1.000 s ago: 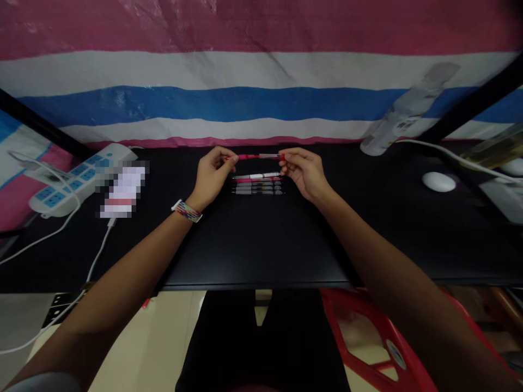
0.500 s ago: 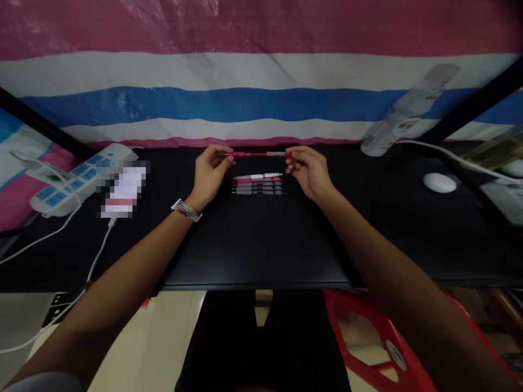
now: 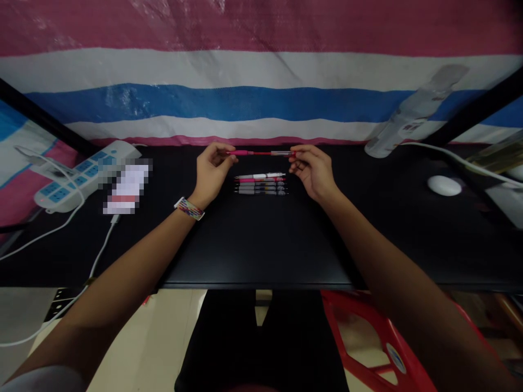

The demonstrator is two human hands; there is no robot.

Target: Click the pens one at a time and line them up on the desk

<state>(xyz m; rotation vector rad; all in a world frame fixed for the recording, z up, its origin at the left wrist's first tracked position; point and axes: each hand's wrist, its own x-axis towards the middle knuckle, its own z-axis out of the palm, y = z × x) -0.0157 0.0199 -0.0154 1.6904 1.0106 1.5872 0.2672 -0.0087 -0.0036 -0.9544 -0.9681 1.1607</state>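
Note:
A pink and red pen [image 3: 261, 153] is held level above the black table [image 3: 261, 245], near its far edge. My left hand [image 3: 212, 171] pinches its left end and my right hand [image 3: 312, 170] pinches its right end. The pen looks drawn apart in the middle, with a thin red stem showing between the two halves. Just below it, between my hands, several pens [image 3: 260, 184] lie side by side in a neat row on the table. A beaded band sits on my left wrist.
A white power strip [image 3: 77, 177] with cables and a blurred-out object [image 3: 125, 188] lie at the left. A clear bottle [image 3: 412, 117] leans at the back right, with a white mouse [image 3: 444, 185] nearby. A red plastic stool [image 3: 368, 343] stands below the table's front edge.
My hands have moved slightly apart along the pen, and its two halves now stand further from each other. The row of pens has not moved.

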